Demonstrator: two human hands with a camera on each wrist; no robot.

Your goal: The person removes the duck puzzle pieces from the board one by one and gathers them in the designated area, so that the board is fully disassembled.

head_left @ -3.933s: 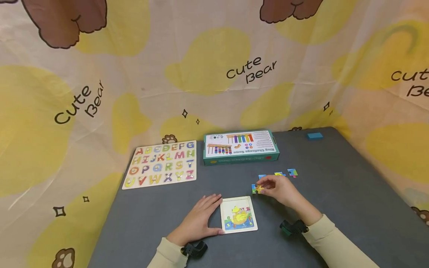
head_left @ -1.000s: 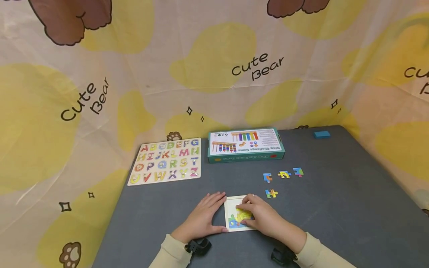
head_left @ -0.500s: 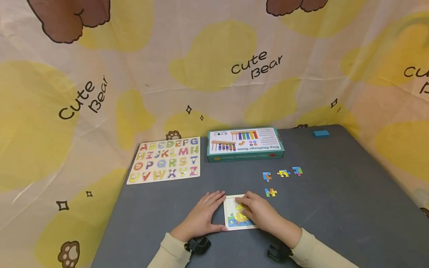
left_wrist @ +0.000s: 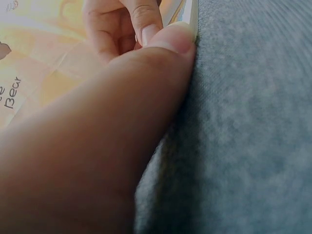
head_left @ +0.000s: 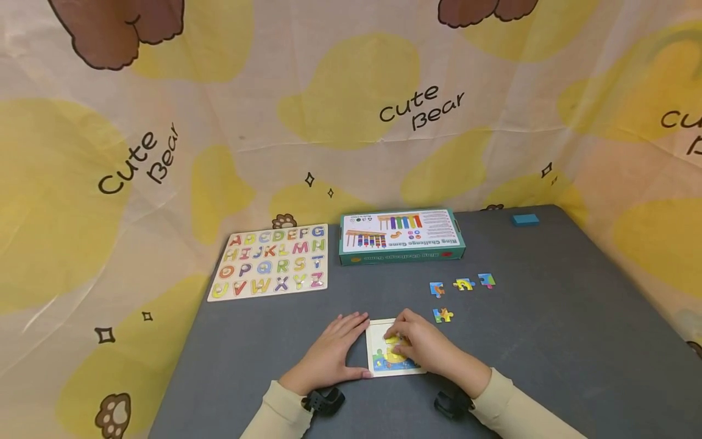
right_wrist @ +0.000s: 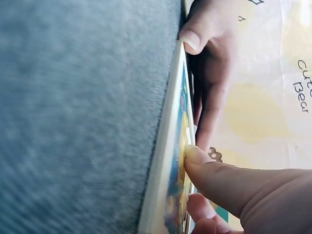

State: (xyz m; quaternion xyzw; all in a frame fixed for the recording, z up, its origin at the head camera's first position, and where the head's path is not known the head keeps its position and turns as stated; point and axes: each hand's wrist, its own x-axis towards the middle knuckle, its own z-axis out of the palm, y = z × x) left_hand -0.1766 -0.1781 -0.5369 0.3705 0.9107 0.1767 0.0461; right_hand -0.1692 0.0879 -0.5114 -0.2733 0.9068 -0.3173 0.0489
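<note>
A square wooden puzzle tray (head_left: 400,372) lies on the table, partly filled with a yellow duck picture on blue. My left hand (head_left: 329,356) rests along the tray's left side, fingers fairly straight, with fingertips at the far corner and thumb at the near one. Over the tray, my right hand (head_left: 425,344) has its thumb and curled fingers around a yellow puzzle piece (head_left: 391,341), hiding the tray's right part. In the right wrist view, the right thumb (right_wrist: 197,157) touches the picture close to the curled fingertips. The left thumb (left_wrist: 178,36) sits against the tray edge in the left wrist view.
Several loose puzzle pieces lie right of the tray, among them an orange-and-blue piece (head_left: 443,315) and a yellow one (head_left: 464,285). Behind are an alphabet board (head_left: 269,262), a green-sided game box (head_left: 403,238) and a blue block (head_left: 525,219). A patterned cloth (head_left: 340,91) hangs behind the table.
My right hand has let go of the loose orange-and-blue piece and moved left over the tray. Its thumb and fingers have shifted slightly on the picture; the left hand stays at the tray's side.
</note>
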